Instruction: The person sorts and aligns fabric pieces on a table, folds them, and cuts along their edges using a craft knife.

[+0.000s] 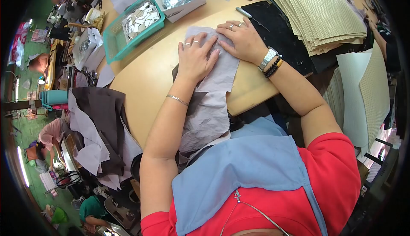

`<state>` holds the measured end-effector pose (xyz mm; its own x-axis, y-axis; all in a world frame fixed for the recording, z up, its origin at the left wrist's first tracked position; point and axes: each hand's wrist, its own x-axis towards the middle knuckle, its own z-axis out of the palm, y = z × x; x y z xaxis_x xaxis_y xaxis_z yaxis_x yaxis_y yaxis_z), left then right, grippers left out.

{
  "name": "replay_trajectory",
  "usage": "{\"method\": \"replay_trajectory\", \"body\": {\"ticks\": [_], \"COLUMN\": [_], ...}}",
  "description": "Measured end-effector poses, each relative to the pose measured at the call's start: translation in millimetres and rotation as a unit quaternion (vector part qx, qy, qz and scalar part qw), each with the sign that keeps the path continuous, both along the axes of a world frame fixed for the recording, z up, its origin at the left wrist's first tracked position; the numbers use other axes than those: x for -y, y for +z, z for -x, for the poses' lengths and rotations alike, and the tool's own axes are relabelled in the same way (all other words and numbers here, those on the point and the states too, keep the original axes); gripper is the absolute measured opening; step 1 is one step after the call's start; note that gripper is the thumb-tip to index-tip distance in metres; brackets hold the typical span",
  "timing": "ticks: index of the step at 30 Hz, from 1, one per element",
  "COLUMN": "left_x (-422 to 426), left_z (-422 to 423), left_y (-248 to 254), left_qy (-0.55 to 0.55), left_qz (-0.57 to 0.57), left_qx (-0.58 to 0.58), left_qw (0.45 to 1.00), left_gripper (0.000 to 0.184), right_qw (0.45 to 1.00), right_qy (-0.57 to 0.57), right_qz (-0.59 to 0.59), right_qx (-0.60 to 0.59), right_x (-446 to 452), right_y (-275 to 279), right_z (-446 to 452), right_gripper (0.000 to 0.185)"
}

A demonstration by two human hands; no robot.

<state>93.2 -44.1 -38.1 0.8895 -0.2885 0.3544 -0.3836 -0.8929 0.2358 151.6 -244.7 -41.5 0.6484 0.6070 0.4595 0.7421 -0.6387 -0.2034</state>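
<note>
A thin greyish-lilac sheet (216,78), perhaps cloth or lining, lies on the tan work table and hangs creased over its near edge toward my lap. My left hand (197,57) rests flat on the sheet's left side with its fingers stretched forward. From the right, my right hand (244,41) lies over the sheet's upper right edge, thumb and fingers apart. The fingertips of both hands come close together near the top of the sheet. A dark piece shows partly under my left wrist; most of it is hidden.
Ahead stand a teal basket (112,43) of small pale pieces and a white box (181,11) of shiny pieces. An awl-like tool (252,18) lies on black material (279,35). Textured yellowish sheets (318,18) are stacked right; dark sheets (100,116) hang left. Other people work beyond.
</note>
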Motion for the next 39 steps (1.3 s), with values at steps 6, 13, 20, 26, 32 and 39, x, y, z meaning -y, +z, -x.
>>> {"method": "replay_trajectory", "body": {"ticks": [6,13,20,26,32,39], "left_x": [-0.9,-8.2,-13.5,-12.7,-11.9,-7.8], "left_z": [-0.2,15.4,34.0,52.4,61.7,70.7], "left_y": [-0.7,17.9,29.2,40.4,39.0,44.1], "left_qy": [0.004,-0.007,-0.018,-0.012,0.0,0.008], "left_qz": [-0.041,-0.089,-0.11,-0.128,-0.138,-0.164], "left_qx": [0.024,-0.049,-0.067,-0.09,-0.085,-0.095], "left_qw": [0.999,0.995,0.991,0.988,0.987,0.982], "left_gripper": [0.043,0.044,0.042,0.043,0.046,0.046], "right_qw": [0.998,0.998,0.998,0.995,0.988,0.98], "right_qy": [0.052,0.053,0.063,0.092,0.143,0.147], "right_qz": [-0.025,0.005,0.012,0.03,0.051,0.131], "right_qx": [-0.008,-0.018,0.013,0.035,0.011,0.007], "right_x": [1.9,2.2,2.1,1.7,3.4,3.5], "right_y": [-2.1,1.3,-0.5,3.4,3.9,9.5], "right_z": [-3.3,-1.3,-1.4,-0.3,-0.3,2.1], "right_gripper": [0.033,0.027,0.022,0.022,0.025,0.03]}}
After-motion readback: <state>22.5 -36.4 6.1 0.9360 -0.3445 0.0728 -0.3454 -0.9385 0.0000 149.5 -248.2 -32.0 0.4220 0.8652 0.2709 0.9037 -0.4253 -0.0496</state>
